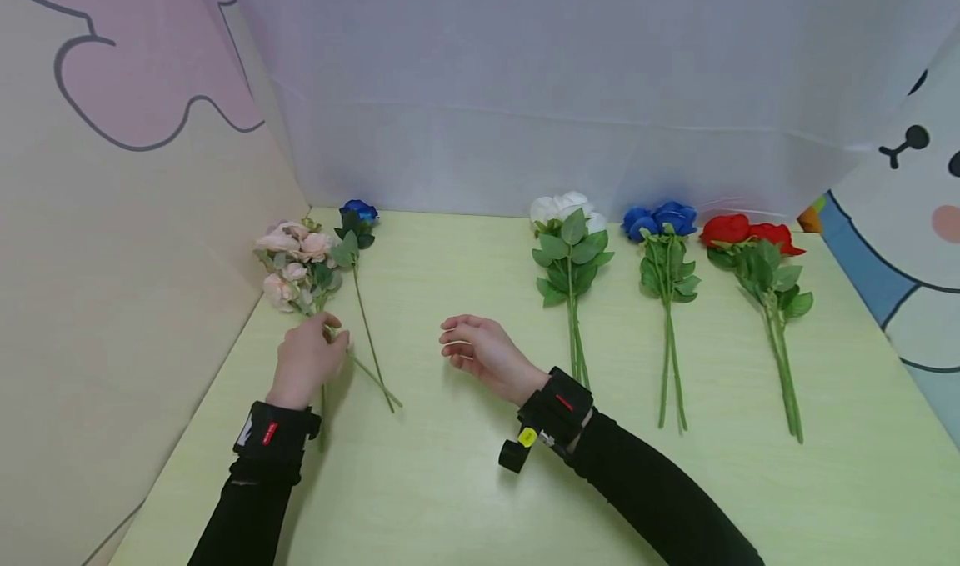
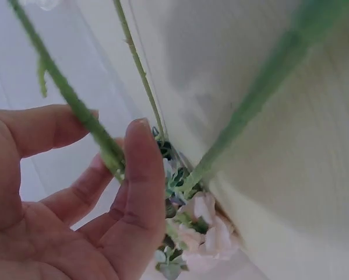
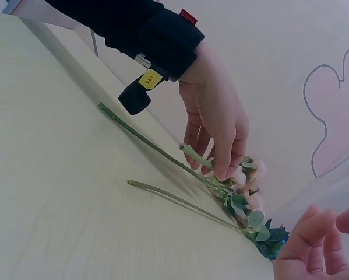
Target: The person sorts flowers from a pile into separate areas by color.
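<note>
- Right of white roses (image 1: 557, 208): blue roses (image 1: 675, 217), red roses (image 1: 726, 228), likely grouped.
- Left: lone blue rose (image 1: 359, 210), seemingly ungrouped; left hand (image 1: 307, 358) pinches stem (image 2: 69, 90).
- Right hand (image 1: 487, 353) empty, fingers slack.

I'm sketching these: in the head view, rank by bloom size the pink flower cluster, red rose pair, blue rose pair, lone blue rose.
Pink flower cluster
Red rose pair and blue rose pair: too alike
Lone blue rose
</note>
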Tool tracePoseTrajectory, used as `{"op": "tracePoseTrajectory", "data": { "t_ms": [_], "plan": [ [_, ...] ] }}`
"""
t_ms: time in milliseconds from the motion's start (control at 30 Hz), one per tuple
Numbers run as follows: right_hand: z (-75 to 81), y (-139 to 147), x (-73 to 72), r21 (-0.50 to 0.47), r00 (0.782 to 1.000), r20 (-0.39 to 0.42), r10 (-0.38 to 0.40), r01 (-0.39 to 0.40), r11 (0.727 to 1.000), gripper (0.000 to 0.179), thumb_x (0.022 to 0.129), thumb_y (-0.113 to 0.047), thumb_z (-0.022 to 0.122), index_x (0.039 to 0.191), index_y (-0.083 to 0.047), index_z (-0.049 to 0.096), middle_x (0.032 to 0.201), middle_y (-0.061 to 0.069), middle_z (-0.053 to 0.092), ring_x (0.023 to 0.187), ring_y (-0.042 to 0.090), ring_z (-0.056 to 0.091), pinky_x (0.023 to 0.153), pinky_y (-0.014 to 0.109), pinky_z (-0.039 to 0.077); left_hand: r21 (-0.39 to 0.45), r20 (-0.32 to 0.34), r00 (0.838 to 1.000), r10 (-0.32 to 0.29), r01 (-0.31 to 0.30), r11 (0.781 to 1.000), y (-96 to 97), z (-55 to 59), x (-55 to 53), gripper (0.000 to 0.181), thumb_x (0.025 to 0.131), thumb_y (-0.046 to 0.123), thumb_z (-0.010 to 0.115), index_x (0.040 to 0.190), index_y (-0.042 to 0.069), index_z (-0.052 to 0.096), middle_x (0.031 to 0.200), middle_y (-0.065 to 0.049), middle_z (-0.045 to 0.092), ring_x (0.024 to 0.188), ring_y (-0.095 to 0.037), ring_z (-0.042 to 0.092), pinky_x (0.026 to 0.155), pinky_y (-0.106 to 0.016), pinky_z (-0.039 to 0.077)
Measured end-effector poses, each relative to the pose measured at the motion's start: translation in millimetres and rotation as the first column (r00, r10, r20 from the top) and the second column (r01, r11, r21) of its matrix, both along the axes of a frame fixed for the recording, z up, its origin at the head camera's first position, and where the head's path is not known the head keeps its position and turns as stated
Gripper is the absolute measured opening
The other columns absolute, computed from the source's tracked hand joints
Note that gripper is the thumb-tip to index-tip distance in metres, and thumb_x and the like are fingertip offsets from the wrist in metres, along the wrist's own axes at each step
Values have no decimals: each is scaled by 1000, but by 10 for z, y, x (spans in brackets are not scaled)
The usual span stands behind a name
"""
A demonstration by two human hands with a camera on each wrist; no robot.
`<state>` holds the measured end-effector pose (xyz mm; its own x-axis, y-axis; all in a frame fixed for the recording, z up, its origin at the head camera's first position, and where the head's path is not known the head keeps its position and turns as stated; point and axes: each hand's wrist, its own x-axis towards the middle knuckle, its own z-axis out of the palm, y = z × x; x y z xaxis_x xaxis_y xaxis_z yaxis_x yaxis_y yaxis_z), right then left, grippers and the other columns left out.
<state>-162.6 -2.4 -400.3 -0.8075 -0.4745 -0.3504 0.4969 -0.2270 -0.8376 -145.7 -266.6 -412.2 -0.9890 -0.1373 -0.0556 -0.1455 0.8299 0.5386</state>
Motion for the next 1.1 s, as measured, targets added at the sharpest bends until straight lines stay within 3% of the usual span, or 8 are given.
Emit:
{"op": "tracePoseTrajectory", "data": {
  "t_ms": [167,267,400,533,600,833,933,1100],
  "plan": [
    [-15,3,-8,2,1000,-1,-5,5,1000,25,95,-5,48,117,7,46,91,6,51,75,13,54,64,18,45,193,-13,999,32,-29,981,-31,-32,-10,32,94,19,54,117,-3,53,91,-18,58,67,-25,62,54,-32,48],
    [-23,1,-12,3,1000,4,-7,7,1000,26,95,-5,48,118,7,46,90,5,52,75,12,54,64,18,45,380,14,999,42,-44,924,-58,-72,-19,36,96,17,53,125,-3,48,96,-18,53,74,-25,66,63,-33,56],
    [-30,-3,-14,1,1000,13,-17,17,1000,27,94,-5,48,118,7,45,89,5,52,73,12,54,63,17,45,597,47,997,65,-80,798,-85,-112,-21,42,97,13,52,133,-3,40,103,-18,48,79,-16,65,76,-31,56],
    [-27,2,-7,-1,1000,13,-26,26,1000,26,94,-5,48,118,7,45,88,5,52,73,12,54,63,17,45,713,87,990,114,-141,687,-90,-121,-24,48,97,11,52,139,-2,31,102,-16,50,77,-9,64,77,-25,55],
    [-24,9,-4,-3,999,16,-30,30,1000,25,94,-5,48,117,6,46,89,5,52,73,12,54,63,17,45,766,119,983,143,-182,616,-88,-118,-30,54,97,10,53,141,0,24,99,-12,50,77,-7,64,75,-23,54],
    [-3,55,3,-1,1000,10,-28,28,1000,28,95,-5,47,120,7,43,91,7,50,76,13,54,65,18,45,918,254,943,217,-305,254,-70,-75,-42,85,92,10,60,148,8,-4,98,-4,54,76,-8,64,71,-16,53],
    [2,71,0,-3,999,8,-31,31,1000,23,95,-5,48,116,5,45,91,6,51,77,13,54,65,19,45,937,293,936,194,-321,138,-77,-73,-31,76,91,10,62,146,2,10,98,-3,58,80,-9,64,72,-16,52],
    [18,107,-6,-5,999,11,-40,40,999,21,94,-5,49,114,3,46,91,6,51,77,14,53,65,18,45,951,305,949,80,-308,28,-95,-85,-8,26,93,11,59,117,1,55,97,-3,60,85,-11,63,79,-19,52]
  ]
}}
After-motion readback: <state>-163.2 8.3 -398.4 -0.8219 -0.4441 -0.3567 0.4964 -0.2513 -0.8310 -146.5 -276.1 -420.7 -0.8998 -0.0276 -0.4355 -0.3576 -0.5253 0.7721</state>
